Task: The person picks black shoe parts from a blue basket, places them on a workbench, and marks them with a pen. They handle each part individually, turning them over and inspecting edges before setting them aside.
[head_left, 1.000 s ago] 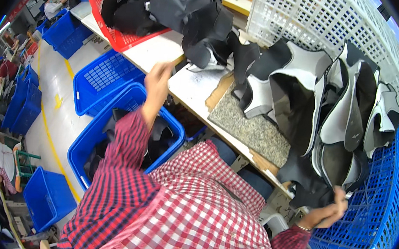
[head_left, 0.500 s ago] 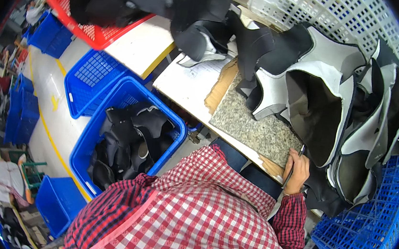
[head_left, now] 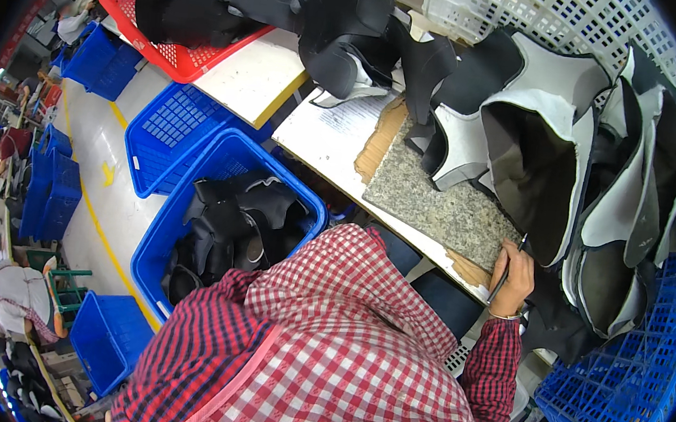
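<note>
Right hand (head_left: 513, 278): closed around thin dark pen-like tool (head_left: 509, 270), at right edge of grey granite slab (head_left: 436, 207), just beside stacked black-and-grey neoprene pieces (head_left: 546, 158). Left hand: out of view, state cannot be told. White printed sheet (head_left: 338, 126) left of slab. Blue crate (head_left: 193, 197) below bench, black pieces inside. Red crate (head_left: 155, 43) upper left.

Single head-worn fisheye view, looking steeply down over the wearer's own checked shirt (head_left: 340, 358), which fills the lower centre of the frame close up. The workbench (head_left: 320, 140) with the granite slab (head_left: 436, 204) runs diagonally across the upper right at arm's reach; blue crates (head_left: 217, 199) and floor lie further off at left. Edges bend toward the dark rim; no second view to overlap.
</note>
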Demonstrator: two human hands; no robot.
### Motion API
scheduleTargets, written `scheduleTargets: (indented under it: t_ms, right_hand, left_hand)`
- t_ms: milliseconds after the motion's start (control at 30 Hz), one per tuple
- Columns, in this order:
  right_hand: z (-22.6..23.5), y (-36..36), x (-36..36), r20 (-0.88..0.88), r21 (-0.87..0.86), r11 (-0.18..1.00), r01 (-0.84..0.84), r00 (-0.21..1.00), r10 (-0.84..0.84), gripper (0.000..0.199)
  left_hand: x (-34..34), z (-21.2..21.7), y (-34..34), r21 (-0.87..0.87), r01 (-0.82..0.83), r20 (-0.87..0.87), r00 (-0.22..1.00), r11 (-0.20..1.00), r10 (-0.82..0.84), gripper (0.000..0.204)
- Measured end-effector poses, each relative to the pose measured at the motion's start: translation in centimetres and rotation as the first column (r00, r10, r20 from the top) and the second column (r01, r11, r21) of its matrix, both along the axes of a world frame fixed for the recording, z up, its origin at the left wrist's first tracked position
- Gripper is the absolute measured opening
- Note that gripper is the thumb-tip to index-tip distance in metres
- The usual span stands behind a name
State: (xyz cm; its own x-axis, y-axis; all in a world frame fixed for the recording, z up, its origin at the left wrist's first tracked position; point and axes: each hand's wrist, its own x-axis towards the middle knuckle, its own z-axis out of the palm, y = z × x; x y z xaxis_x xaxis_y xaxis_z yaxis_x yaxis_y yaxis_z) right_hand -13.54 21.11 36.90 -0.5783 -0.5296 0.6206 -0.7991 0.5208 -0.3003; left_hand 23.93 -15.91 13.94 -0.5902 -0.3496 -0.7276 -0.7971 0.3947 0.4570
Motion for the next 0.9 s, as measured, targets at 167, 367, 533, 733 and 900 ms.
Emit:
scheduleTargets:
  t_ms: [167,367,533,733,900]
  right_hand:
    - [0.0,-0.2,0.1,-0.058,-0.022,1.000,-0.015,0.998,0.014,0.017]
    - [0.0,-0.4,0.1,-0.066,-0.042,0.999,-0.003,0.998,0.000,0.015]
    - [0.5,-0.9,2.3,0.054,-0.086,0.992,0.097,0.994,-0.093,0.012]
    - [2.3,-2.8,5.0,0.105,-0.092,0.994,0.060,0.993,-0.050,0.012]
    - [4.2,-6.3,4.4,0.100,-0.118,0.993,-0.004,0.995,0.015,0.014]
  left_hand:
    - [-5.2,12.6,-4.9,0.342,-0.110,-0.164,0.971,0.933,0.174,0.018]
    - [-14.0,25.7,-21.1,0.280,-0.501,-0.798,0.352,0.819,0.488,0.036]
    - [-28.3,26.2,-33.2,0.789,-0.477,-0.469,-0.059,0.388,0.881,0.060]
    - [-37.0,38.7,-30.7,0.878,0.169,-0.409,-0.224,0.448,0.885,0.036]
    - [-30.8,52.7,-21.8,0.482,-0.317,-0.695,-0.706,0.817,0.136,0.035]
